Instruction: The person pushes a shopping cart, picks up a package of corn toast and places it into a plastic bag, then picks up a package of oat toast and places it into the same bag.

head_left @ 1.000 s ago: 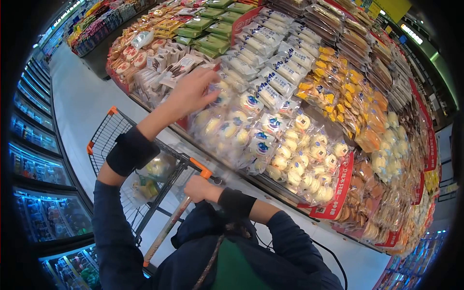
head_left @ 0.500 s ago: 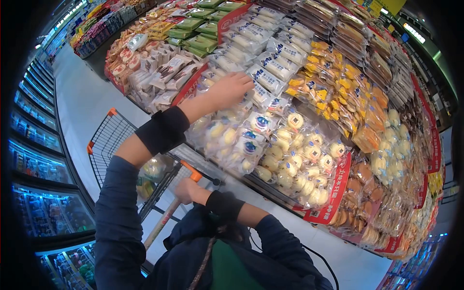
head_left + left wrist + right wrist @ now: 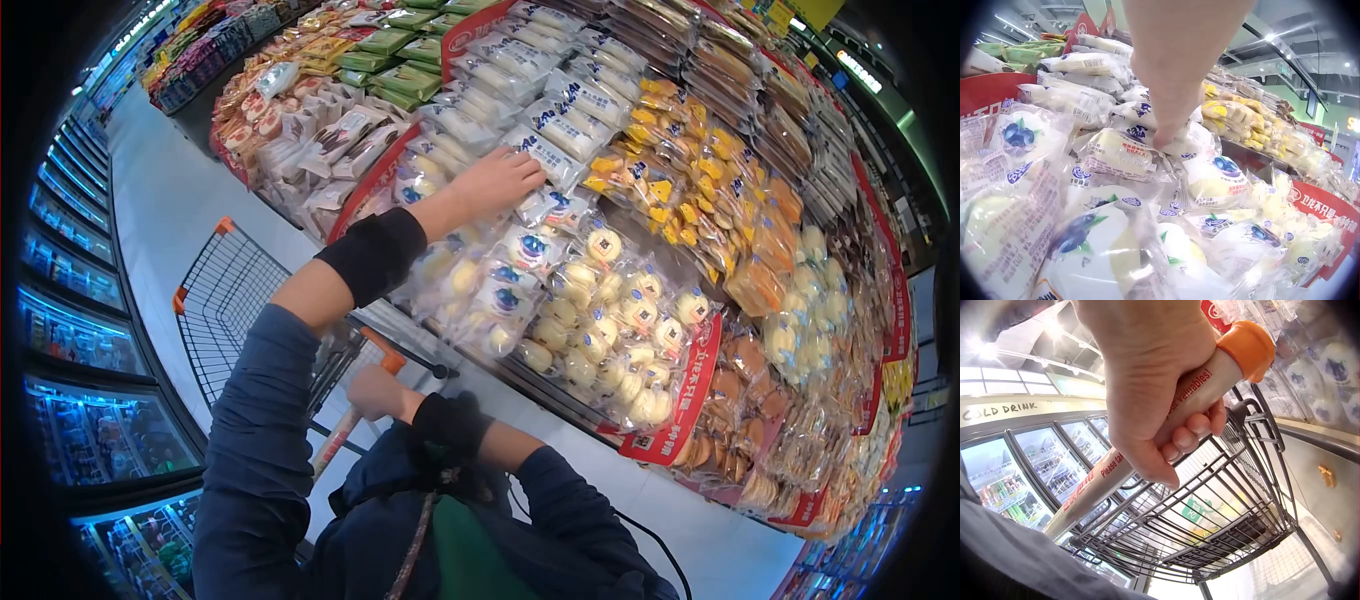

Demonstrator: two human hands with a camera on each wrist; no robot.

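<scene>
My left hand (image 3: pixel 497 183) reaches over the snack display, its fingers extended and touching the white-wrapped breads (image 3: pixel 545 150). In the left wrist view the hand (image 3: pixel 1175 69) comes down from above onto a clear packet (image 3: pixel 1124 153); most of its fingers are hidden. Round cakes in clear bags with blueberry prints (image 3: pixel 1019 136) lie in front of it. Low at my body, my right hand (image 3: pixel 380 392) grips the shopping cart handle (image 3: pixel 1094 484), thumb and fingers wrapped round the bar beside its orange end cap (image 3: pixel 1249 351).
The wire cart (image 3: pixel 225 310) stands left of the display, with a green-labelled bag (image 3: pixel 1197 509) in it. Yellow packets (image 3: pixel 700 190) and pale round cakes (image 3: pixel 620 340) lie to the right, behind a red sign strip (image 3: pixel 690 405). Lit drink fridges (image 3: pixel 95 340) line the far left.
My left hand has moved right and lowered from above the near edge of the display onto the white-wrapped breads. The right hand stays on the cart handle, shifting slightly left in view.
</scene>
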